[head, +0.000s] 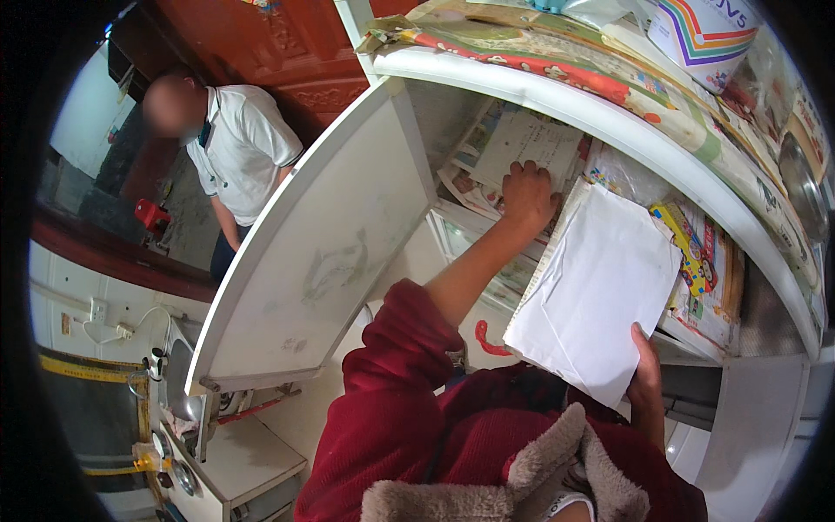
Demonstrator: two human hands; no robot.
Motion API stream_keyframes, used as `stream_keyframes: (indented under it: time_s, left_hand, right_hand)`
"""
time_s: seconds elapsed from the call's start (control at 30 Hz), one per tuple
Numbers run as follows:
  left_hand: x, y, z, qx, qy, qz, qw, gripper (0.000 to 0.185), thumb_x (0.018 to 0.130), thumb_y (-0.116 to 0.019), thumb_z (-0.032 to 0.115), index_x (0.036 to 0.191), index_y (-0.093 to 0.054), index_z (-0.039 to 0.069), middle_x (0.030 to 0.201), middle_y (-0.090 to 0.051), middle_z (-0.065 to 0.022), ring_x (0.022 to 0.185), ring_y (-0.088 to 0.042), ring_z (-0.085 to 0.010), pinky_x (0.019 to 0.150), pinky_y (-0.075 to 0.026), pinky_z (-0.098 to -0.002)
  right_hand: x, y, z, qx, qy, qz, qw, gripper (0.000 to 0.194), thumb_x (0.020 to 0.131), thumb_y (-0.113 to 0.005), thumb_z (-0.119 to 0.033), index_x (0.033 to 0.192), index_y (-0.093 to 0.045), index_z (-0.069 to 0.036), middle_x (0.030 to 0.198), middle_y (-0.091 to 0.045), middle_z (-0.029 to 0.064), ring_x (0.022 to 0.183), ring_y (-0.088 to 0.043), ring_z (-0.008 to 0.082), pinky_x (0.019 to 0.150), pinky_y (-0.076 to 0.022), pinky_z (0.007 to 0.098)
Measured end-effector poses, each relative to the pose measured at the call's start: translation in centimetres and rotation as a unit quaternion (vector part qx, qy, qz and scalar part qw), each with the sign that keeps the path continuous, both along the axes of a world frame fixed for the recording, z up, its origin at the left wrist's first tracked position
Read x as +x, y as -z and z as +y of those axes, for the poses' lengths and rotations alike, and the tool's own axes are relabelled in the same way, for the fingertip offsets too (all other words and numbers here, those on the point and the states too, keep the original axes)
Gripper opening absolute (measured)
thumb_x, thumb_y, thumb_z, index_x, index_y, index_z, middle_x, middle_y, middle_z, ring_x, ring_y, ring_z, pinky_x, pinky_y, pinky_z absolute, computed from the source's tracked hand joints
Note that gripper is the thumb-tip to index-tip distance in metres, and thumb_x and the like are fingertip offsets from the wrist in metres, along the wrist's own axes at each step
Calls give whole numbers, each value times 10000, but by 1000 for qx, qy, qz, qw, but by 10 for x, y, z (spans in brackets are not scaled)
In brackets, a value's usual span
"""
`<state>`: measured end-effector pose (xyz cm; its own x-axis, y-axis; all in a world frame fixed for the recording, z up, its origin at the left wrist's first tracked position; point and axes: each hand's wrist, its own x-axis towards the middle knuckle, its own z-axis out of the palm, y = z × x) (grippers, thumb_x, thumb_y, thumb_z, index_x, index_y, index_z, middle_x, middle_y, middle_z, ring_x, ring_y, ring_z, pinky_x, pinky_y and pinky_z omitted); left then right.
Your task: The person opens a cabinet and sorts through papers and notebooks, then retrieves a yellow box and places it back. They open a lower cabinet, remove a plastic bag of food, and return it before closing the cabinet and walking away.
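My right hand [646, 375] grips the lower right edge of a notebook or pad of white paper [593, 287], with the thumb on top. The top sheet is blank and creased, and the pad is tilted before my chest. Reaching into an open cabinet, my left hand [530, 189] rests with bent fingers on a stack of papers [528, 143] that bears handwriting. Whether those fingers pinch a sheet is hidden. To the right of the pad, a yellow cartoon-printed box or case [685, 248] lies on more printed papers or books [717, 280].
A white cabinet door [319, 248] stands swung out at left. On the cabinet top, covered with printed sheeting [587, 78], are a white tin [704, 39] and a metal lid or bowl [802, 186]. Beyond the door is another person [241, 150]. A low counter [261, 457] stands lower left.
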<state>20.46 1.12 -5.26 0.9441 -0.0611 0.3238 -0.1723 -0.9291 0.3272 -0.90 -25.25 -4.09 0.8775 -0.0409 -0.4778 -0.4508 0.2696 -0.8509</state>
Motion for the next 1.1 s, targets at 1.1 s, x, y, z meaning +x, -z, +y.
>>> stream_keyframes:
  time_s: [1.1]
  left_hand:
    - [-184, -34, -80, -74, 408, -15, 910, 406, 779, -677, 230, 1072, -629, -48, 1021, -593, -133, 885, -604, -276, 686, -548, -365]
  right_hand:
    - [17, 37, -9, -14, 4, -33, 999, 435, 967, -613, -260, 1308, -524, -6, 1200, -623, 103, 1076, -595, 196, 924, -471, 340]
